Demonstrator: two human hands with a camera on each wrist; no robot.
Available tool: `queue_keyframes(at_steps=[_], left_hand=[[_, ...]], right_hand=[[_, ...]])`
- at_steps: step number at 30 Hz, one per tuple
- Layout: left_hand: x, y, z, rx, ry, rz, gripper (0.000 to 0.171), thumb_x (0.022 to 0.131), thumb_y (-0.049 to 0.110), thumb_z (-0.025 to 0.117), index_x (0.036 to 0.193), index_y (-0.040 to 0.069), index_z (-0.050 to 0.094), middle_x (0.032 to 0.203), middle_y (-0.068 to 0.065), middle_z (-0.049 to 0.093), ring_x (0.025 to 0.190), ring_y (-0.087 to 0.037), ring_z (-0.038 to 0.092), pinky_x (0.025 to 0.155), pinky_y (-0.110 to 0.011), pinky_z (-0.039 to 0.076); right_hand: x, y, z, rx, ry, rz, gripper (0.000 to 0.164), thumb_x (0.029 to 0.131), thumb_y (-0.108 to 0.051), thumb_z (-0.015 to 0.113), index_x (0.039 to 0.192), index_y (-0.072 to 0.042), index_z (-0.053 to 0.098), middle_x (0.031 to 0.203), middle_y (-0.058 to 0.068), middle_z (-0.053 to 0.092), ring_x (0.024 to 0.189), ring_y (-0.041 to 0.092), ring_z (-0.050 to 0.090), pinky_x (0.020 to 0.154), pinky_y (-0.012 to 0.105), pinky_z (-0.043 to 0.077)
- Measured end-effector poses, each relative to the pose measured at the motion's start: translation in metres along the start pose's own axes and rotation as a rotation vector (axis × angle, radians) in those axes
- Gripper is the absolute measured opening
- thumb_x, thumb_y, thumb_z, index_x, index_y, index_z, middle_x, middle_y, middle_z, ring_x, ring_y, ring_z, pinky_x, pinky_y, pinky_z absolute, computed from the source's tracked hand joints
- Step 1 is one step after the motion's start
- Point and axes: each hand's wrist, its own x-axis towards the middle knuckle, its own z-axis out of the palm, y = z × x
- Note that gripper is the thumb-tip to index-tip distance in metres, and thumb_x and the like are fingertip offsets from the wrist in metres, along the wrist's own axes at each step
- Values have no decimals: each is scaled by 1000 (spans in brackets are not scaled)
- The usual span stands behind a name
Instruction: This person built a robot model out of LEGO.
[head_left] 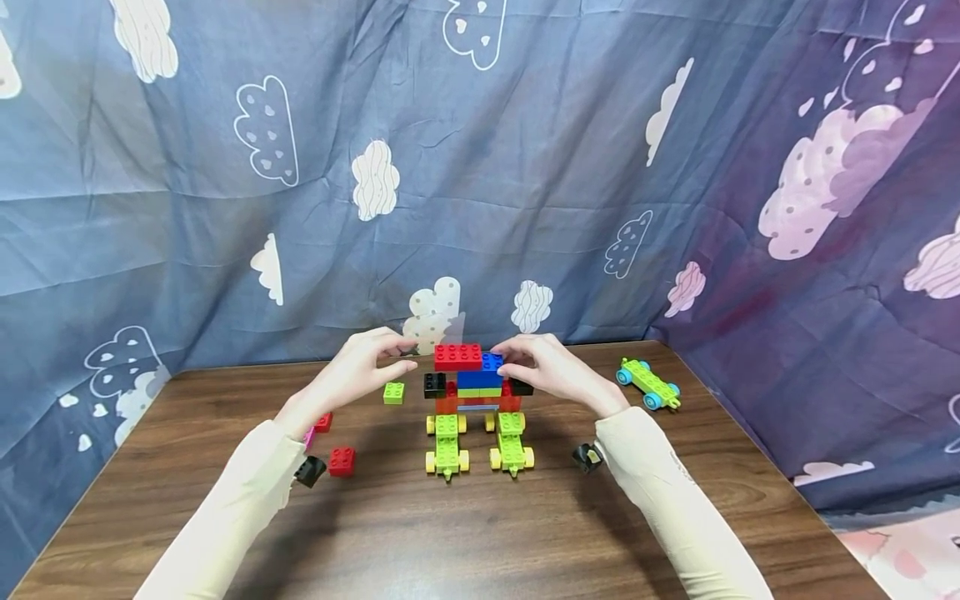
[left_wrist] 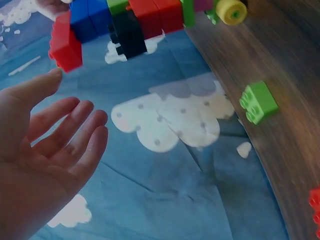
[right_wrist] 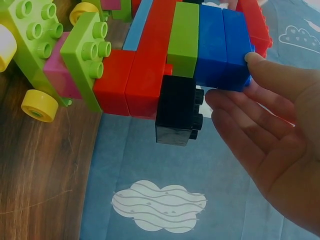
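A toy-brick build stands on two lime wheeled bases (head_left: 447, 454) with yellow wheels. Red, lime and blue layers rise from them, with a black brick (right_wrist: 176, 110) jutting out at each side. On top, a red brick (head_left: 457, 357) sits at the left, overhanging the blue brick (right_wrist: 236, 50). My right hand (head_left: 546, 365) pinches that upper blue brick at its right end between thumb and fingers. To the left of the red brick my left hand (head_left: 367, 364) hovers, fingers loosely bent and holding nothing; in the left wrist view its thumb tip is close to the red brick.
A loose lime brick (head_left: 393, 393) lies left of the build. Nearer are red bricks (head_left: 342, 462), a black piece (head_left: 310, 472) and a partly hidden pink piece. Another black piece (head_left: 587, 457) lies under the right forearm. A lime car base (head_left: 649, 384) with blue wheels stands back right.
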Motion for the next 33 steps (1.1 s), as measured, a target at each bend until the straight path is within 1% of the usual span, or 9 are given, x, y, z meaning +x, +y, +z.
queue_keyframes(at_steps=[5,11,15,19,23,26,27,30,33], left_hand=[[-11,-19,-7,12,-11,-21,32,84,14,78,112,1,72,103,-14,73,91,-28,70,86,-44,58],[-30,-52,-17,90,-51,-75,29,80,13,81,104,-1,73,97,-15,74,85,-28,70,80,-44,57],[-45,-72,-23,111,-126,-156,28,79,14,81,101,-3,73,95,-17,74,85,-29,71,79,-44,57],[-57,-87,-22,94,-229,-236,29,79,12,80,101,-5,72,96,-20,75,86,-30,72,79,-45,58],[-66,-94,-18,89,-309,-282,30,77,9,80,101,-6,72,96,-20,75,87,-30,73,80,-45,58],[-69,-96,-15,121,-356,-316,28,75,9,81,98,-3,73,95,-16,76,87,-28,72,79,-45,57],[-70,-96,-14,133,-371,-337,26,75,10,81,97,-1,74,94,-14,76,87,-27,71,78,-46,57],[-70,-97,-13,168,-404,-385,22,74,10,82,94,4,74,91,-11,74,84,-23,68,74,-46,56],[-70,-97,-10,182,-416,-419,20,74,10,82,93,6,74,89,-9,72,82,-21,65,71,-46,54]], right_hand=[[0,1,-1,-7,-3,8,34,94,-24,68,125,-9,67,110,4,74,94,12,70,86,33,58],[0,1,-2,1,3,-1,34,94,-23,68,125,-9,67,110,5,74,93,12,70,85,32,58],[0,1,-2,3,5,-4,34,94,-23,68,125,-9,67,111,7,74,93,13,70,85,32,59],[0,2,-1,4,6,-8,33,94,-22,68,124,-8,67,110,7,74,94,13,71,84,31,59],[0,1,1,0,0,-7,33,94,-22,68,124,-9,67,110,5,74,94,12,70,84,30,58],[-1,0,1,-1,-1,-1,33,94,-22,67,124,-9,67,110,4,74,93,12,70,84,30,58],[-1,-1,0,-1,-1,1,33,95,-22,67,124,-9,67,110,4,74,93,12,69,84,30,58],[-1,-1,0,1,0,-1,33,95,-22,67,125,-9,67,110,4,74,93,11,69,84,30,58],[-1,0,0,2,4,-5,33,95,-21,67,124,-9,67,110,5,74,93,12,70,84,30,58]])
